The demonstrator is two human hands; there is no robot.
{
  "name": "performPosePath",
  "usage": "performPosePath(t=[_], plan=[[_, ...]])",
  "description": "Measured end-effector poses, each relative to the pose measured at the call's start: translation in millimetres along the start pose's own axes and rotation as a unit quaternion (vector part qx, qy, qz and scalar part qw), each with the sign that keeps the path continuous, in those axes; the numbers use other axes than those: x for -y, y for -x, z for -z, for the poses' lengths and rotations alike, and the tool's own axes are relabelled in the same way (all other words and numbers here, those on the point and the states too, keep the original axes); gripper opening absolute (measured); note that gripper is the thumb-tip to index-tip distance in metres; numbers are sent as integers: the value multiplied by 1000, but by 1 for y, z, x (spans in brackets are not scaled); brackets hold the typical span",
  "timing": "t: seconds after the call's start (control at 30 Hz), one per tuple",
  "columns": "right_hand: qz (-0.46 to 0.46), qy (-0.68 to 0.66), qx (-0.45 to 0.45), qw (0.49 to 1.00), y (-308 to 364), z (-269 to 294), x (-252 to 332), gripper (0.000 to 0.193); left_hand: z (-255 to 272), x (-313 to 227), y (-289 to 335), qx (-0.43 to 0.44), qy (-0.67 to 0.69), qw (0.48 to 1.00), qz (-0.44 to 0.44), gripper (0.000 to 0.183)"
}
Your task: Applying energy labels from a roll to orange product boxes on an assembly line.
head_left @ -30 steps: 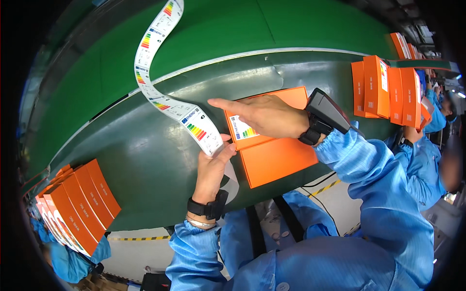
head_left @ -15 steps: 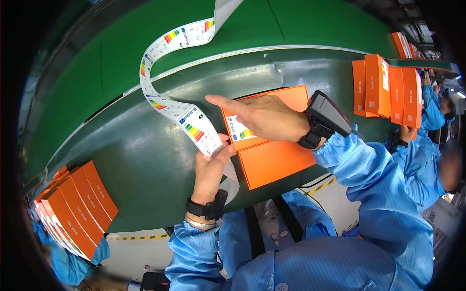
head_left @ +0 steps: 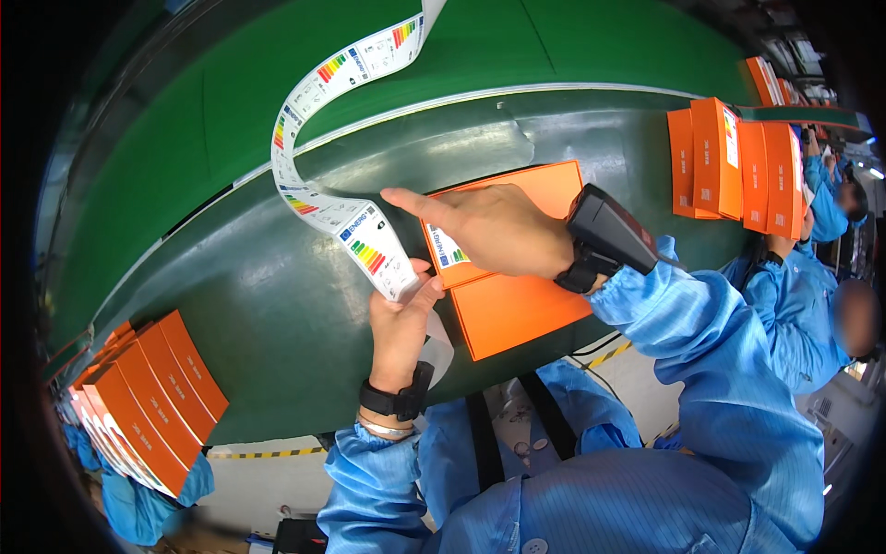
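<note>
A long paper strip of energy labels [head_left: 371, 254] with coloured bars curves down from the top of the view. Its lower end is pinched in my left hand [head_left: 399, 334], between thumb and fingers; the backing paper [head_left: 437, 349] hangs below. Beside it, an orange box [head_left: 544, 187] has an energy label [head_left: 446, 245] at its left end. My right hand [head_left: 508, 231] lies flat over that label and the box, one finger stretched to the left, its other fingers partly hidden. A second orange box [head_left: 521, 314] sits against the near side of the first.
A dark green work surface [head_left: 268, 342] lies under the boxes, with a brighter green belt [head_left: 231, 111] beyond a pale rail. Orange boxes stand in a row [head_left: 161, 392] at the left and another group [head_left: 715, 166] at the right. A co-worker's blue sleeve [head_left: 784, 305] shows at right.
My right hand has slid slightly left, covering more of the label on the box. My left hand keeps hold of the strip, which has shifted a little.
</note>
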State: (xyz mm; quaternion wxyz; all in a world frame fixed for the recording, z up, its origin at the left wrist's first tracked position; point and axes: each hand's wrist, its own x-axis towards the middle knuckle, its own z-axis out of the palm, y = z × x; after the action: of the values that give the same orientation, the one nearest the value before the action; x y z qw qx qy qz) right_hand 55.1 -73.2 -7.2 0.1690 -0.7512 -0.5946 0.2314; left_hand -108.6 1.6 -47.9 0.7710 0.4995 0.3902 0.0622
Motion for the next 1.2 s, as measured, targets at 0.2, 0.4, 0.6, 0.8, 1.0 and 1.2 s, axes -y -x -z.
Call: performPosePath(t=[0.2, 0.4, 0.6, 0.8, 1.0, 1.2], plan=[[-25, 233, -53, 971, 7, -6, 13, 65, -13, -1, 5, -48, -39, 997, -35, 18], [-179, 239, -73, 952, 18, 7, -1, 64, -19, 1, 6, -73, 14, 997, -16, 15], [-180, 196, -167, 949, 12, -38, -14, 56, -18, -2, 3, -67, -35, 997, -15, 16], [-253, 250, -250, 901, 59, -9, -77, 50, -9, -5, 0, -30, -11, 999, -9, 17], [-88, -196, -289, 933, 58, -1, -6, 41, -5, -46, 41, 69, -37, 997, 16, 26], [-37, -425, -181, 886, 56, -1, 76, 48, 11, -53, 85, 193, -116, 974, 39, 16]])
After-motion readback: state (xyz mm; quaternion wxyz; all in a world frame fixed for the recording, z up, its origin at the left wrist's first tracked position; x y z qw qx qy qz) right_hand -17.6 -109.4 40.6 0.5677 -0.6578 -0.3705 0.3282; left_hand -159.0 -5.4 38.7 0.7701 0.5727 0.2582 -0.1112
